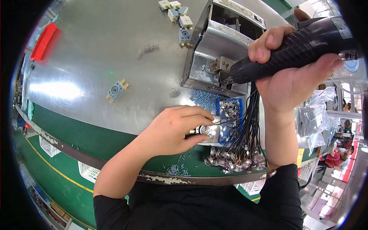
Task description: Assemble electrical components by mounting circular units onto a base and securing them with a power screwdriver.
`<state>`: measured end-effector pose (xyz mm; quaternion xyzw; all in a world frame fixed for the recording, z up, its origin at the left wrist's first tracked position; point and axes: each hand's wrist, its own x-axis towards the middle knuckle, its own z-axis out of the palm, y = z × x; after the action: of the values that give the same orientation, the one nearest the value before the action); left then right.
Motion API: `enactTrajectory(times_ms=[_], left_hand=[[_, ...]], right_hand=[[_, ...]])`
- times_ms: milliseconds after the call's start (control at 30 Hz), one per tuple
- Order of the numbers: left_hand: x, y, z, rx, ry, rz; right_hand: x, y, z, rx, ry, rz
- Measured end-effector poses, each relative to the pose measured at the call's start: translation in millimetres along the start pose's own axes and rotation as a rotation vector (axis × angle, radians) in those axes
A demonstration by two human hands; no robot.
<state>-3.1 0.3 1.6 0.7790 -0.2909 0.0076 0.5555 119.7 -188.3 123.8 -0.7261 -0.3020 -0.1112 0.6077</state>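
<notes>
Black power screwdriver [288, 53] lies between right fingers [271, 40] and thumb [326, 66].

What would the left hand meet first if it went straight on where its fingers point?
Probably the blue tray of small metal parts, just right of the left hand; height is unclear in this view, so it might pass above the rim.

Head-worn fisheye, facing down, hands [174, 128] [281, 84] close
</notes>
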Motion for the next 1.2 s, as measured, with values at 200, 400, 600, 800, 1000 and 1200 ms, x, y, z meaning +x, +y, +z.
enactTrajectory(times_ms=[200,400,600,800,1000,1200], left_hand=[[0,-1,-1,0.009,0.002,0.002],[0,0,0,0.012,0.005,0.025],[-6,-2,2,0.031,0.029,0.029],[-7,-8,5,0.019,0.042,0.062],[-11,-13,4,0.047,0.064,0.054],[-13,-13,6,0.08,0.065,0.065]], right_hand=[[2,-1,7,0.007,0.001,0.015],[-1,1,4,0.117,-0.014,0.038],[-8,0,14,0.265,0.014,0.078],[-36,-25,8,0.615,-0.105,0.097],[-56,-30,29,0.647,-0.199,0.083],[-69,-22,36,0.595,-0.223,0.043]])
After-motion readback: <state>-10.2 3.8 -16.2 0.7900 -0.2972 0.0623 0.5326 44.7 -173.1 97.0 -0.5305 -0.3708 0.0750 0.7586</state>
